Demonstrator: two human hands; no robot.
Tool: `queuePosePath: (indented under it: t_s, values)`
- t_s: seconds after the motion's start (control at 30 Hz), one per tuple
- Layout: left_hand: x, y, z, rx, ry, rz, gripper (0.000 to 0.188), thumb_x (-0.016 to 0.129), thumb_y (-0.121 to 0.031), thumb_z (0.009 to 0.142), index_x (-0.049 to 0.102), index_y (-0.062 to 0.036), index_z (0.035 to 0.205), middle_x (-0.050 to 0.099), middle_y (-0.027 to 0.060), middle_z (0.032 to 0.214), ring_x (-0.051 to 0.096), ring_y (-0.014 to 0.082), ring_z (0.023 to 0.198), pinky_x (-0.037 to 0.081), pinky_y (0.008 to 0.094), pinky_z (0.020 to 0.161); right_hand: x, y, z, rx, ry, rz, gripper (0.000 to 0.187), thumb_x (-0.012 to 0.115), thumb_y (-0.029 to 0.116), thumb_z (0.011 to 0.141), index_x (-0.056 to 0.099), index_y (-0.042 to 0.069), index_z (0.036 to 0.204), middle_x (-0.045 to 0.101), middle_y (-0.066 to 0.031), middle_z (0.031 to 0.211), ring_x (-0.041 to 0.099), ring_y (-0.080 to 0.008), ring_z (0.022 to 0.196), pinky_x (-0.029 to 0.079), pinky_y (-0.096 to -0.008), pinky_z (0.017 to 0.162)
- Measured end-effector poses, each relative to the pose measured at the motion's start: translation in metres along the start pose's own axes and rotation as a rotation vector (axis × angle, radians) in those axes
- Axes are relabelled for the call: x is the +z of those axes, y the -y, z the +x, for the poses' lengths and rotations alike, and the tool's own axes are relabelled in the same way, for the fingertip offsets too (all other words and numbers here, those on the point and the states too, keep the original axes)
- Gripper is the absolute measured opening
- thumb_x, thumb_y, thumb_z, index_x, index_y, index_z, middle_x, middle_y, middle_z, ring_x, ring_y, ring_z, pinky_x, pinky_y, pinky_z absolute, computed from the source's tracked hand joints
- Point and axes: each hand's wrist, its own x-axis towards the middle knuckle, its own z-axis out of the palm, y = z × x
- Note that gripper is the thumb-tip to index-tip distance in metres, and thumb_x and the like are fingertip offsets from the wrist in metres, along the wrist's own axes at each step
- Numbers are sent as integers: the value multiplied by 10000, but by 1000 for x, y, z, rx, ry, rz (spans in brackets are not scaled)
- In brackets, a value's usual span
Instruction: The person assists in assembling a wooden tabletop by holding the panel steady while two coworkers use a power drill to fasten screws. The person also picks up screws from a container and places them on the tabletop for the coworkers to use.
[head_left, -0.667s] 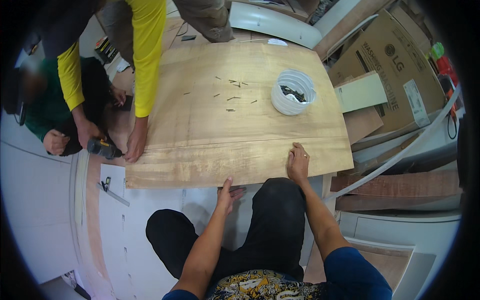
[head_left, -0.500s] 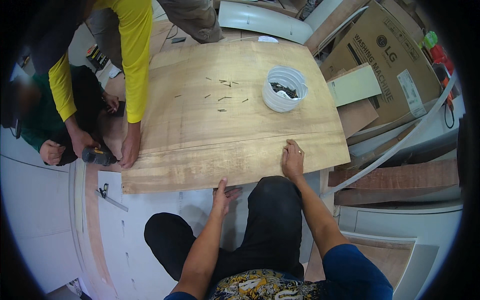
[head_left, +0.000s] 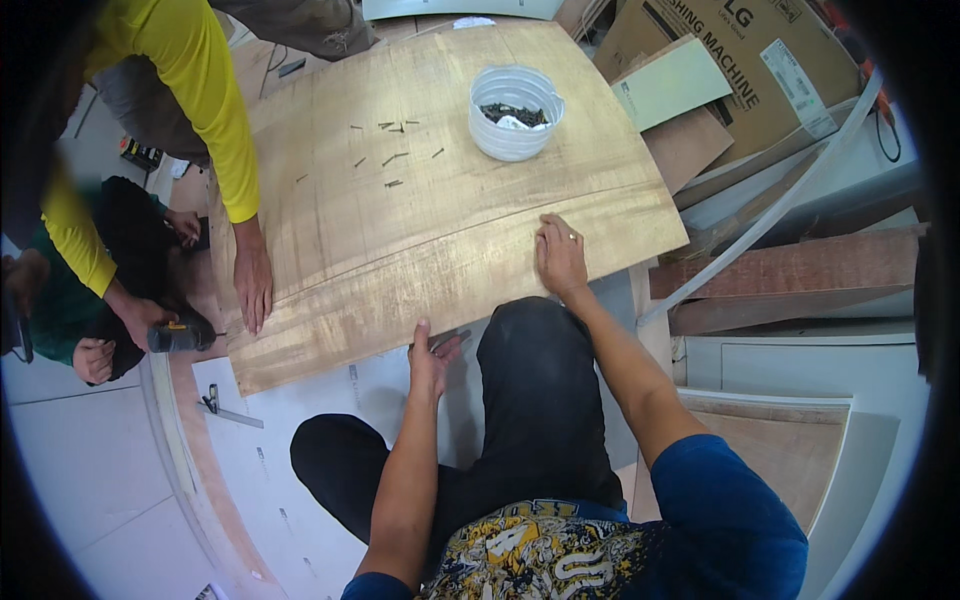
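Observation:
A large plywood panel [head_left: 380, 250], with a seam line across it, lies in front of me. My left hand [head_left: 430, 362] holds its near edge, thumb at the top edge and fingers extended below. My right hand [head_left: 560, 255], a ring on one finger, rests on the panel's top near the right end, fingers slightly bent. Several loose screws [head_left: 395, 158] lie on the panel beyond my hands. A white plastic tub [head_left: 510, 140] of dark screws stands on its far right part. At the left edge, a co-worker in yellow sleeves holds a power drill [head_left: 182, 336], its bit pointing toward the panel.
That co-worker's other hand [head_left: 253, 285] lies flat on the panel. Another person in dark green crouches at far left. A combination square [head_left: 228, 408] lies on the white sheet [head_left: 320, 450] below. Right of the panel are a cardboard box [head_left: 690, 50], wood strips [head_left: 790, 270] and a pale curved strip [head_left: 770, 215].
My view has shifted, so the panel sits higher and more tilted. The co-worker's free hand has moved from the corner near the drill to lie flat on the panel. My hands keep their places.

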Motion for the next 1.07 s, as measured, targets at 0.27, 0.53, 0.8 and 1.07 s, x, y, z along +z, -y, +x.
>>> queuePosePath:
  t_s: [0.27,0.53,0.8,1.07]
  values:
    - [-20,10,13,50,36,-16,1026,695,-700,905,315,-67,1617,417,172,1607,651,346,1171,528,506,962,32,-19,3,-119,-35,124,269,448,88,1025,634,-69,1140,624,-307,1348,571,-480,1270,440,-526,1119]
    - [-5,2,-1,22,-50,-28,1110,746,-668,863,191,-61,1609,438,237,1542,671,377,1115,549,516,923,10,4,-5,7,45,-18,192,532,136,1066,613,34,1208,585,-161,1500,497,-345,1435,362,-489,1138]
    - [1,2,-1,20,-43,-44,1157,755,-682,849,164,-49,1615,415,239,1570,666,396,1097,552,518,928,11,0,-1,70,91,-91,235,511,162,1093,616,10,1237,571,-154,1529,461,-337,1476,331,-517,1163]
    - [-49,-71,2,-191,244,774,1200,786,-653,828,163,-57,1664,398,281,1599,641,384,1201,552,544,915,24,-15,-3,49,182,-159,409,529,178,1096,537,51,1485,536,-184,1564,405,-317,1523,290,-519,1197]
